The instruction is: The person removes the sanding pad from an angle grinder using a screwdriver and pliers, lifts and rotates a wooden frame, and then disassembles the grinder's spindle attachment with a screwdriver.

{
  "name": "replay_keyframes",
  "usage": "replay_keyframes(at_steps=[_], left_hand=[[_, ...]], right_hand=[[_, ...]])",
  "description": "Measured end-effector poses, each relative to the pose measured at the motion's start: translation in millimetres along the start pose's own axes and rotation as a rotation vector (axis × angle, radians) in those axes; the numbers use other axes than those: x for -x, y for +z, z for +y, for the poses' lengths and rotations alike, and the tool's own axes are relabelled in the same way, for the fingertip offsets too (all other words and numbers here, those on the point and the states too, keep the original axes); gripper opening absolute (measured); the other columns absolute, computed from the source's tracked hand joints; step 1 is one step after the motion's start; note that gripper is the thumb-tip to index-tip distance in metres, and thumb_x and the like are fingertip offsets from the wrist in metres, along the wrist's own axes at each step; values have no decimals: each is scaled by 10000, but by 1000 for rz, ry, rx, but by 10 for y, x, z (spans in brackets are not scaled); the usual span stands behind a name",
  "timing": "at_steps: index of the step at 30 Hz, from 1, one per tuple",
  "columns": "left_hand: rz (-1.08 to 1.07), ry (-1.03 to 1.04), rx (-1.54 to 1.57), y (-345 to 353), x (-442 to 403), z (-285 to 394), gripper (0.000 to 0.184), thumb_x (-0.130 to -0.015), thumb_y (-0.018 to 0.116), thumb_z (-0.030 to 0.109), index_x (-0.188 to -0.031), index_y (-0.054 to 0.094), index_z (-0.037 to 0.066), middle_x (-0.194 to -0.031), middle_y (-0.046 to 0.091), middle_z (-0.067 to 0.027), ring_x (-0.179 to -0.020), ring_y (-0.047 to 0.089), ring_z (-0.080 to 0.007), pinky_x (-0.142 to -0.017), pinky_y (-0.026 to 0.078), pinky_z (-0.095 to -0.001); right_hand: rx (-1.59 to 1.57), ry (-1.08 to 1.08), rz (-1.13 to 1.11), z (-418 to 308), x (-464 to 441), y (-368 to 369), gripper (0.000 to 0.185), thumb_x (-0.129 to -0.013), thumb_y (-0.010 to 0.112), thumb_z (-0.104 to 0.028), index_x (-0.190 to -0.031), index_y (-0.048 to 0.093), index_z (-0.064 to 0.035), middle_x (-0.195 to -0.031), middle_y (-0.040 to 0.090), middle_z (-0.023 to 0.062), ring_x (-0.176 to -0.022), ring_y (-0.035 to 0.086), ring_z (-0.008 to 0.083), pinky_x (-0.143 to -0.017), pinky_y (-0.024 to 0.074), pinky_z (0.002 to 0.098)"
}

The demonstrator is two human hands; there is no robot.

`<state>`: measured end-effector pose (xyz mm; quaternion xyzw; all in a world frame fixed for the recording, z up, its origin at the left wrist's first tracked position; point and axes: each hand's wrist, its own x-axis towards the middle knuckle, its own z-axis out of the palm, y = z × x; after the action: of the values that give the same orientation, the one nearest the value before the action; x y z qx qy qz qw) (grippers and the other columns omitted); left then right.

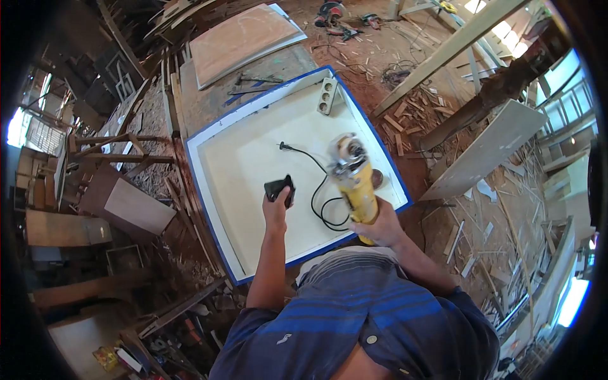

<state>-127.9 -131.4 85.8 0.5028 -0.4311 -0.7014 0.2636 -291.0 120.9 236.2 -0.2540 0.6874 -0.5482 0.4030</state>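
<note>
My right hand (382,227) is wrapped round the body of a yellow angle grinder (360,193), which has its metal gear head pointing up and away from me. In my left hand (277,208) is a small black piece (274,188), gripped between thumb and fingers; its exact kind is unclear. Both hands are over a white shallow box-like panel (237,218) with blue edges. A black cord with a plug (303,151) lies looped on the panel, its lower end running towards the grinder. Partly behind the grinder sits a brownish round disc (377,179).
A power strip (327,96) rests in the panel's far right corner. Beyond the panel lie a plywood sheet (244,39) and some tools (339,18). A wooden post (453,56) slants at the right, near a leaning board (484,149). Wood scraps (405,117) litter the ground.
</note>
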Motion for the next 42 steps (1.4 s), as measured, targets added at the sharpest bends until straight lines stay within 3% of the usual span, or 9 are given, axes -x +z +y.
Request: replay_keyframes(at_steps=[5,8,9,15,18,22,25,35,42], left_hand=[[224,3,-446,-484,-347,-738,600,-860,836,162,-1346,547,-38,-1312,650,-183,-1147,669,-297,-982,561,-437],[462,473,-1106,-254,-269,-668,751,-829,841,183,-1450,482,-39,-1533,476,-266,-1426,482,-382,-1194,382,-524],[259,509,-1038,-121,-213,-514,856,-809,835,199,-1531,430,-18,-1633,345,-282,-1559,269,-433,-1280,213,-559],[-527,995,-1366,662,-627,-982,795,-861,723,163,-1572,395,29,-1627,406,-219,-1556,316,-406,-1279,233,-566],[-624,873,-1426,924,-764,-1179,712,-889,677,171,-1547,443,30,-1649,392,-203,-1564,324,-376,-1286,230,-551],[-504,876,-1596,1022,-816,-1145,575,-858,693,194,-1397,571,35,-1305,681,-155,-1325,566,-346,-1114,409,-526],[-538,930,-1655,1063,-710,-952,522,-816,724,212,-1293,605,38,-1080,738,-115,-1156,630,-336,-1043,429,-513],[-338,683,-1305,673,-441,-36,263,-839,685,172,-1034,743,5,-993,709,-209,-921,697,-393,-845,554,-475],[-156,612,-816,956,699,1061,202,-1019,620,160,-1164,672,29,-983,748,-72,-785,727,-157,-607,568,-325]], right_hand=[[-43,67,265,219,237,-252,536,-790,874,-145,-1244,638,16,-1029,723,57,-892,690,132,-823,576,316],[-124,99,433,481,486,-357,454,-802,874,-150,-1179,670,2,-1010,726,45,-888,692,129,-811,575,320],[-76,128,484,520,582,-374,436,-806,871,-148,-1164,668,-4,-978,713,35,-869,685,129,-794,571,316],[-124,285,638,510,1056,-311,395,-820,850,-111,-1158,675,-4,-986,717,36,-873,681,123,-771,560,316],[-94,241,708,453,1176,-277,372,-823,840,-91,-1149,681,-8,-983,719,29,-870,680,121,-779,554,310],[-114,238,718,515,1331,-321,394,-802,851,-85,-1155,685,-24,-986,721,25,-889,677,122,-811,551,319],[-105,226,705,417,1411,-437,420,-785,867,-96,-1157,685,-29,-996,724,24,-896,678,127,-840,552,325],[-259,95,653,563,2158,-999,548,-757,893,-122,-1243,662,-16,-1073,731,51,-976,677,136,-917,539,334],[-381,-28,597,757,2951,-1470,588,-738,906,-156,-1251,660,-9,-1096,727,46,-991,672,139,-913,540,334]])
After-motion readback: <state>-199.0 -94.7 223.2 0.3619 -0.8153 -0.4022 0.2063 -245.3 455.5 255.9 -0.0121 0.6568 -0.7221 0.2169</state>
